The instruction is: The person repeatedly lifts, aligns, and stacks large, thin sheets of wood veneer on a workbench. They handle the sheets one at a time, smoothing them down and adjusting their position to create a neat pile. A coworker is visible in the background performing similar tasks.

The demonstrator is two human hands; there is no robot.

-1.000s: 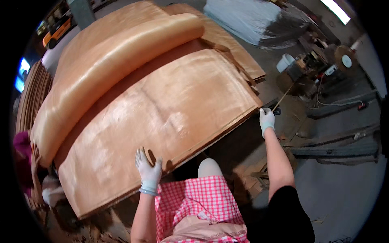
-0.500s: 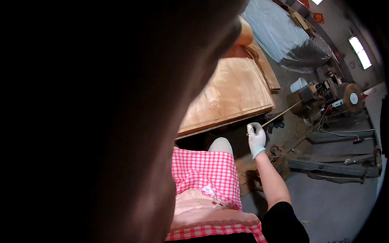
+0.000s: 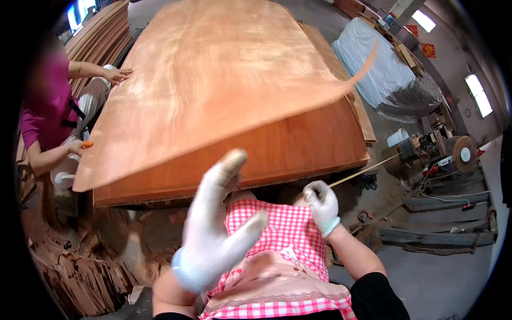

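Observation:
My left hand (image 3: 216, 224), in a white glove, is raised in front of my apron. Its fingers and thumb are apart, with nothing in them. A large, thin wood veneer sheet (image 3: 224, 90) lies beyond it, with its right near corner curling up into the air. Under that sheet, a reddish-brown panel surface (image 3: 277, 146) shows on top of the stack. To the right of my lap, my gloved right hand (image 3: 321, 205) is closed around a thin wooden stick (image 3: 362, 172), which points away toward the right. The gripped end is hidden in the fist.
At the left, a co-worker (image 3: 53, 106) in a magenta top touches the sheet's edge, an orange-handled tool (image 3: 86, 144) in one hand. Broken veneer scraps (image 3: 80, 277) pile up lower left. A machine with a round wheel (image 3: 463, 153) and a metal frame (image 3: 437, 234) stand right.
The dark blurred shape that covered the left side is gone. My left hand, the co-worker and the veneer sheet now show. My right hand has come closer to my lap, still around the stick.

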